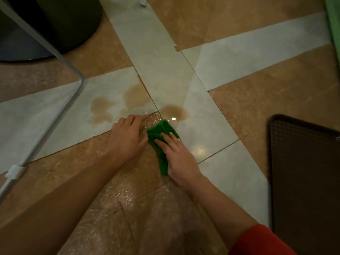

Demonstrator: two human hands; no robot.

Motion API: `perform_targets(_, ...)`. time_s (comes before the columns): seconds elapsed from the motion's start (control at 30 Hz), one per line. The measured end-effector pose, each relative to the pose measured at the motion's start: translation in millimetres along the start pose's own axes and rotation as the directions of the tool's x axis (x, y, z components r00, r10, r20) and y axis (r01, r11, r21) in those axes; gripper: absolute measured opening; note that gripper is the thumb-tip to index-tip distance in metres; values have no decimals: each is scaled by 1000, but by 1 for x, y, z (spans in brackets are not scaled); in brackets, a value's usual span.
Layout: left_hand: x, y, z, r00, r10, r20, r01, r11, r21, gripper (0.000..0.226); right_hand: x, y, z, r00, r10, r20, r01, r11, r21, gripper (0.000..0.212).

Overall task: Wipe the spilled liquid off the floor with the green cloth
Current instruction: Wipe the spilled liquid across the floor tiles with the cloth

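A folded green cloth lies on the tiled floor just below the spill. My right hand presses flat on it with straight fingers. My left hand rests on the floor beside the cloth, its fingers stretched toward the liquid and its thumb side touching the cloth's left edge. The brown spilled liquid spreads in three joined puddles over the pale tiles; the rightmost puddle lies directly ahead of the cloth.
A grey metal frame leg slants down the left side. A dark round base stands at the top left. A dark brown tray-like mat lies at the right. A green edge runs along the top right.
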State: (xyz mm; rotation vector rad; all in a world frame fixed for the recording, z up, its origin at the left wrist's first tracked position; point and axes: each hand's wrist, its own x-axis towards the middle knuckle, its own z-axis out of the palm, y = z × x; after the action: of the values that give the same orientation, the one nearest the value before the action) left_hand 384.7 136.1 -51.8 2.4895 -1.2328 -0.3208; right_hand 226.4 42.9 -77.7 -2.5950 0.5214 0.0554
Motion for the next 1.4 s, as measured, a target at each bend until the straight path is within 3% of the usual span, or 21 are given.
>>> perform_targets(0.17,5,2,7,1000,-10,-12,10,1000,21,51,12,16,-9,957,268,-110,-265,964,35,58)
perform_targets(0.37,18,15,19,1000,-4,-19,3,1000,-22,50,-22,3,-6,985,156,-75,-153,987,54,53)
perform_targets(0.5,19,21,23,999,19,-25,-20,1000,-21,50,-16,25,-10,954,272,-124,-266,962,64,50)
perform_targets(0.6,19,25,26,1000,16,-2,-17,1000,-23,50,10,33,-22,943,311,-119,-301,949,90,61)
perform_targets(0.7,19,29,27,998,58,14,-57,998,-21,47,9,36,-26,973,226,-51,-223,973,56,67)
perform_targets(0.8,20,29,26,996,87,2,-87,996,-25,45,-9,41,-23,980,175,-94,-170,983,65,62)
perform_targets(0.9,19,26,25,997,75,24,-75,997,-14,47,0,50,-24,950,270,-159,-253,960,118,56)
perform_targets(1.03,16,27,25,995,83,56,-82,997,-13,48,35,57,-34,924,362,-125,-342,927,154,56)
perform_targets(1.23,22,33,23,995,96,40,-95,995,-24,48,9,52,-25,952,261,-162,-228,954,196,56)
perform_targets(1.4,19,27,26,995,92,29,-91,996,-18,50,33,76,-38,876,444,-190,-415,893,173,59)
